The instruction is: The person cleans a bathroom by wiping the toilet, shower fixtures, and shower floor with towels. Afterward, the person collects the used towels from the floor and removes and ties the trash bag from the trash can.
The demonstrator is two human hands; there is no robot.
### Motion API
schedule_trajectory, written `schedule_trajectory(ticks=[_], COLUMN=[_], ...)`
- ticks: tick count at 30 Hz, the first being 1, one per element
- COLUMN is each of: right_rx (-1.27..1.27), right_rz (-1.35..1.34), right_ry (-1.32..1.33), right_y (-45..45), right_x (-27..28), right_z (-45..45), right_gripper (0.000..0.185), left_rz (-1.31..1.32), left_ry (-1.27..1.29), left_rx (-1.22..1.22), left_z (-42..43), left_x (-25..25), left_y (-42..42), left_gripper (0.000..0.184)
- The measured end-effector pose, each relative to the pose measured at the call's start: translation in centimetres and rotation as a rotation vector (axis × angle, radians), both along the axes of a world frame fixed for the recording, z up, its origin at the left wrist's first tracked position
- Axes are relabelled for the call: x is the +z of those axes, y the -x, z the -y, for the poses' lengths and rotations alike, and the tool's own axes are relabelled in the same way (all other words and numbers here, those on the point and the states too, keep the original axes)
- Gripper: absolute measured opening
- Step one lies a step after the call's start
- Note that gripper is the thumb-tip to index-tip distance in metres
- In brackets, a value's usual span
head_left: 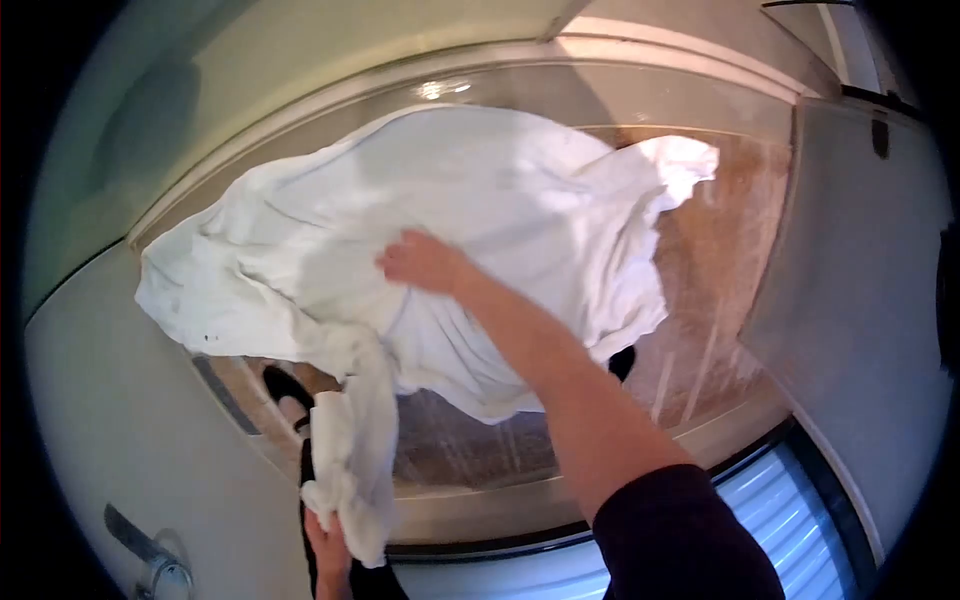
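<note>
A large white cloth (450, 180) lies spread and wrinkled over the brown floor, its far side near the base of the wall. Over its middle is my right hand (422, 262), palm down, with fingers bent; whether they pinch the fabric is hard to make out. At the bottom left, my left hand (328, 545) grips a bunched, hanging end of the same cloth. This end rises from the cloth's near left side toward me. Small dark spots mark the cloth's left part.
Brown floor (725, 240) shows to the right. A dark shoe (286, 385) is at the left, partly under the cloth. Pale walls enclose the floor. A metal fixture (170, 578) stands at the lower left, and a ribbed, bluish-white surface (785, 515) at the lower right.
</note>
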State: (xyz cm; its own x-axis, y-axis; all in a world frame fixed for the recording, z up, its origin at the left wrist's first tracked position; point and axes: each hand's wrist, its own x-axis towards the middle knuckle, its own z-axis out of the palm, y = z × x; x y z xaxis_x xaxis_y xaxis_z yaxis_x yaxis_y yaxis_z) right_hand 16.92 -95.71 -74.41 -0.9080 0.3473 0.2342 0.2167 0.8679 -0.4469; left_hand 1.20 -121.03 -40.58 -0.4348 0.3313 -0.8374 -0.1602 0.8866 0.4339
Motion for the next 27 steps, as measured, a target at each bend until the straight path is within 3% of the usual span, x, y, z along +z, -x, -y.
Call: schedule_trajectory(ticks=[1,2,3,4,5,6,7,8,9,10,11,14,15,17,20,21,25,26,27], right_rx=[-0.174,-0.072,-0.225,-0.444,-0.758,-0.943,-0.736,-0.750,-0.932,-0.950,-1.143,-1.794,-2.295,-1.694,-1.786,-1.978,-1.607,-1.422,-1.412], right_rz=[-0.048,0.267,0.027,0.118,0.266,0.111,0.263,0.627,0.732,1.030,1.278,1.238,0.547,-0.172,0.325,0.449,0.711,0.743,0.600], right_ry=[0.018,0.040,-0.105,0.139,0.635,0.717,0.056,-0.171,0.091,0.078,0.355,1.206,0.962,1.216,0.847,0.582,0.508,0.252,0.428], right_y=[-1.6,-3.5,-6.9,-11.1,-15.5,-21.7,-31.1,-39.0,-47.8,-54.0,-57.5,-67.1,-58.9,-55.4,-49.0,-45.2,-35.4,-31.1,-27.6], right_x=[-0.5,1.4,-1.3,0.4,5.0,6.5,2.5,2.7,1.4,2.7,4.8,8.3,12.6,10.8,2.8,3.2,5.9,6.0,7.1], right_z=[-4.5,-11.1,-16.1,-20.8,-24.4,-25.2,-25.2,-22.9,-20.5,-16.1,-12.9,-8.9,-10.1,-11.8,-15.6,-16.3,-15.1,-13.4,-11.3], right_gripper=[0.014,0.019,0.022,0.022,0.025,0.026,0.027,0.027,0.030,0.036,0.039,0.051,0.069,0.085,0.081,0.077,0.054,0.051,0.045], left_rz=[-0.040,-0.018,0.000,0.008,-0.006,-0.021,-0.036,0.026,0.034,0.048,0.056,0.067,0.079,0.101,0.099,0.099,0.121,0.147,0.157], left_ry=[0.029,0.040,0.045,-0.013,-0.022,-0.022,-0.010,0.030,0.060,0.090,0.123,0.158,0.166,0.191,0.243,0.269,0.229,0.222,0.220], left_rx=[0.128,0.073,0.017,0.050,0.025,0.001,-0.018,-0.039,-0.070,-0.105,-0.143,-0.218,-0.231,-0.254,-0.207,-0.186,-0.172,-0.198,-0.170], left_z=[-0.4,-1.2,-1.9,-1.9,-1.8,-1.3,-1.5,-2.4,-2.5,-1.7,-1.6,-1.8,-1.6,-1.4,-1.6,-2.6,-2.2,-3.2,-2.5], left_x=[-0.1,-0.3,-0.8,-1.1,-1.5,-1.7,-1.4,-1.2,-0.7,-0.5,-0.2,0.1,-0.1,-0.2,-0.4,0.0,0.5,0.9,0.8], left_y=[-1.3,-1.8,-2.2,-2.8,-3.1,-3.2,-3.4,-3.4,-3.6,-3.2,-3.1,-3.4,-3.1,-2.7,-2.6,-3.0,-3.6,-4.3,-4.4], left_gripper=[0.031,0.032,0.033,0.036,0.036,0.036,0.035,0.035,0.037,0.038,0.040,0.039,0.039,0.039,0.042,0.044,0.046,0.045,0.045])
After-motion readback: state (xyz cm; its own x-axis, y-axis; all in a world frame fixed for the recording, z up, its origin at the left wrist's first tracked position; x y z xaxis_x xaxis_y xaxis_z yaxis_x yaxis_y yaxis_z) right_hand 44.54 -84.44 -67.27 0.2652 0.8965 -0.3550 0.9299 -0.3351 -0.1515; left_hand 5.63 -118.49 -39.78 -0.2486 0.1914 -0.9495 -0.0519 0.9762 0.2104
